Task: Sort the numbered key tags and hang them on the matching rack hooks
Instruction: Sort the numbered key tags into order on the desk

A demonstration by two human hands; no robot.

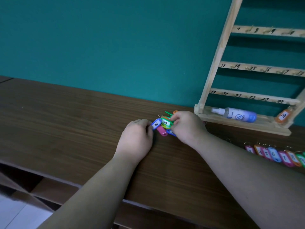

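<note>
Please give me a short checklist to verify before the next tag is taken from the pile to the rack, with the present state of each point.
1. Blue tag number readable: ok, it seems to read 23.
2. Left hand has a grip on that tag: cannot tell; fingertips touch its edge.
3. Right hand clear of the pile of tags: not ok, it is on the green tag.
4. Hook 23 on the rack free: ok; only the orange tag 24 hangs on that row.
5. Sorted row of tags undisturbed: ok, it lies apart.
6. Spray bottle out of the way: ok, it lies on the rack base.
</note>
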